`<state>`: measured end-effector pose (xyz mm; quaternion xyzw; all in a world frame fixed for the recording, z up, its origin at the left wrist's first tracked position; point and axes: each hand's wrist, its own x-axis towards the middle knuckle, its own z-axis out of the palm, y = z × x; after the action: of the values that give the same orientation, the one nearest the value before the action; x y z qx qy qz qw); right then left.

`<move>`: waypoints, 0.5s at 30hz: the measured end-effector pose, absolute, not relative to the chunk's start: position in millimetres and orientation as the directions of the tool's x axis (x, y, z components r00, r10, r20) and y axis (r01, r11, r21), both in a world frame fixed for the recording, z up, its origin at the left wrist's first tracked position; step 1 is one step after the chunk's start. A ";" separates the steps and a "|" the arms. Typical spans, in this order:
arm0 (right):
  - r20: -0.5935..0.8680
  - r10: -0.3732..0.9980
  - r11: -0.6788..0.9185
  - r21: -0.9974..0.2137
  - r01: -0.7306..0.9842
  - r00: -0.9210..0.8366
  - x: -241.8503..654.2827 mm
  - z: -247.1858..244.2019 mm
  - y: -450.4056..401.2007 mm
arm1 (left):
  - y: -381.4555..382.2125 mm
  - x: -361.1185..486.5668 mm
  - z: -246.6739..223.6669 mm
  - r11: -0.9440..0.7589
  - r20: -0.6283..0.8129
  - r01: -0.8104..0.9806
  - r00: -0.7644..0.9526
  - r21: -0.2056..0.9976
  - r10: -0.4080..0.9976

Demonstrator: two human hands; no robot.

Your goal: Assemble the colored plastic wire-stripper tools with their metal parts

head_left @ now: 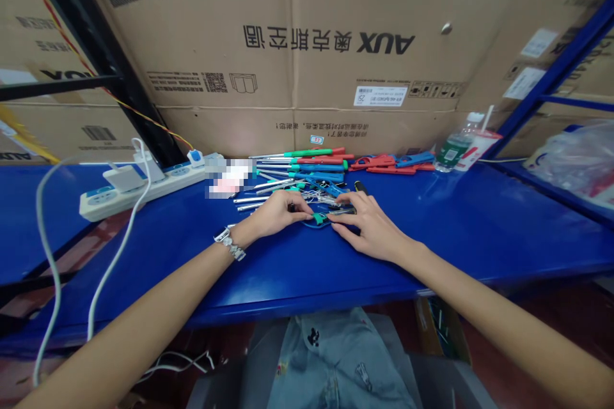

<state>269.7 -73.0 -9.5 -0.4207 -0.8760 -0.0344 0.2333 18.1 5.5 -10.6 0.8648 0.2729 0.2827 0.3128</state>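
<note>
A small green part (319, 218) with a thin blue wire lies between the fingertips of both hands, low over the blue table. My left hand (282, 212) pinches it from the left, fingers closed. My right hand (373, 223) meets its right side with closed thumb and fingertips. Beneath the right fingers lies a metal tool (343, 211) with a dark handle, its kind partly hidden. A black and yellow handle (360, 187) shows just behind that hand. Loose thin wires (320, 195) are heaped just beyond my fingers.
Rods with green handles (311, 153), red and blue ones lie behind my hands. Flat red pieces (391, 170) and a blue piece (415, 159) are farther right, beside a bottle (451, 152). A power strip (103, 202) with white cables occupies the left. Cardboard (297, 6) walls the back.
</note>
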 end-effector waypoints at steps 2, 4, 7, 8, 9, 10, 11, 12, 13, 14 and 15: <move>0.499 0.727 0.598 -0.124 0.792 -0.471 255.4 -7.4 -73.8 | 4.5 18.3 -10.8 -0.657 0.316 0.297 0.694 0.693 0.647; 0.500 0.738 0.579 -0.123 0.806 -0.454 240.1 -4.5 -71.3 | 4.4 18.5 -11.9 -0.663 0.324 0.296 0.692 0.687 0.645; 0.432 0.794 0.535 -0.163 0.829 -0.428 223.3 -1.1 -63.7 | 5.8 18.6 -14.9 -0.680 0.352 0.308 0.674 0.665 0.649; 0.407 0.818 0.513 -0.192 0.837 -0.407 220.2 -0.5 -61.3 | 6.4 18.4 -15.8 -0.686 0.356 0.315 0.672 0.656 0.649; 0.386 0.839 0.489 -0.224 0.843 -0.383 218.3 -0.3 -59.4 | 6.9 18.2 -16.2 -0.690 0.356 0.322 0.673 0.649 0.649; 0.369 0.857 0.466 -0.256 0.847 -0.360 217.2 -0.4 -58.0 | 7.2 17.7 -16.0 -0.691 0.349 0.331 0.677 0.642 0.648; 0.356 0.870 0.448 -0.284 0.848 -0.341 216.7 -0.7 -57.2 | 7.2 16.9 -15.1 -0.696 0.341 0.342 0.684 0.632 0.645; 0.350 0.878 0.437 -0.306 0.846 -0.327 216.6 -1.4 -56.8 | 6.7 15.8 -13.4 -0.708 0.342 0.355 0.689 0.610 0.639; 0.349 0.882 0.431 -0.322 0.843 -0.317 216.5 -2.1 -56.7 | 5.8 14.4 -10.9 -0.729 0.353 0.369 0.692 0.577 0.630; 0.350 0.883 0.429 -0.333 0.840 -0.312 216.4 -2.9 -56.7 | 4.6 12.8 -7.9 -0.755 0.371 0.382 0.697 0.533 0.614; 0.353 0.883 0.429 -0.340 0.837 -0.309 216.3 -3.7 -56.7 | 3.1 11.0 -4.6 -0.786 0.393 0.390 0.705 0.480 0.590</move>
<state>216.3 -56.7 -3.7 -0.5324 -0.8078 0.0462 0.2489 11.0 3.1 -4.6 0.9048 0.2708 0.2724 0.1839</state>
